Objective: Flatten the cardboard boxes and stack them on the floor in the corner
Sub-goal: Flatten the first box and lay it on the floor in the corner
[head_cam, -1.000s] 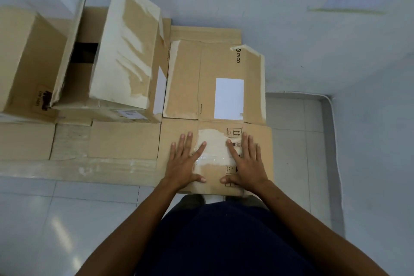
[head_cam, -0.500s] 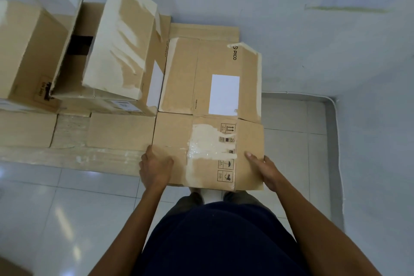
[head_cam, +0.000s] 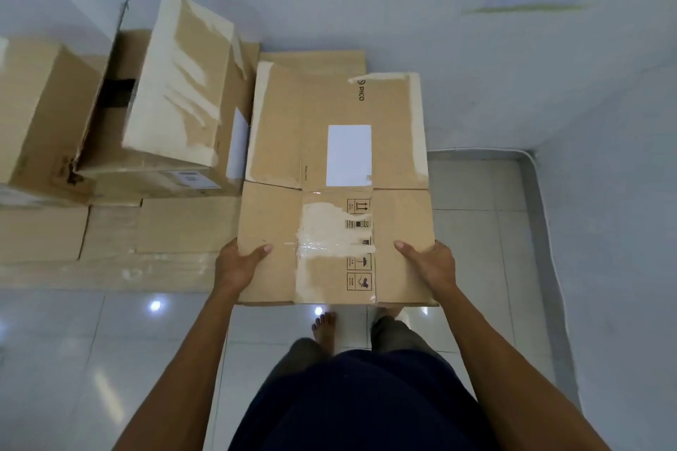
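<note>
Above the floor (head_cam: 476,249), we grip the flat box (head_cam: 337,194) by its near side edges, left hand (head_cam: 238,264) and right hand (head_cam: 432,262), fingers (head_cam: 262,250) clamped on cardboard.

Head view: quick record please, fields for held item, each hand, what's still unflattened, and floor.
held item: flattened cardboard box, white label and PICO print on top, torn tape patches
left hand: grip on the box's near left edge, thumb on top
right hand: grip on the near right edge, thumb on top
unflattened: open box at left, still standing, flap up; another box at far left
under them: flat cardboard sheets on the floor
floor: glossy white tiles, bare feet visible
</note>
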